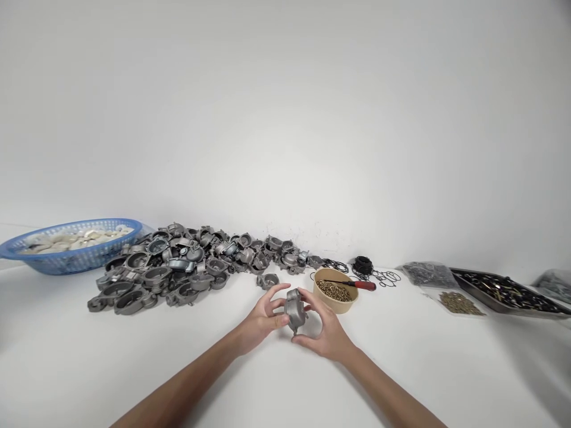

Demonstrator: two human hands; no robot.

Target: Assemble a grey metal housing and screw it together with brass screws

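Observation:
A grey metal housing [295,310] is held up between both hands over the white table, near the middle of the view. My left hand [263,321] grips its left side, the thumb pressed on it and some fingers raised behind. On the right, my right hand [328,333] curves round it with fingers at its top and the thumb at its lower end. One similar housing [267,280] lies just beyond my left hand. Behind my right hand stands a tan bowl [336,305] of small brass-coloured screws, with a red-handled screwdriver [366,285] resting across it.
A large heap of grey housings [156,276] spreads over the left. Beyond it sits a blue basket [66,261] of pale pieces. Black rings [363,266] lie behind the bowl. Bags of small parts [461,303] and a metal tray [499,302] are at the right.

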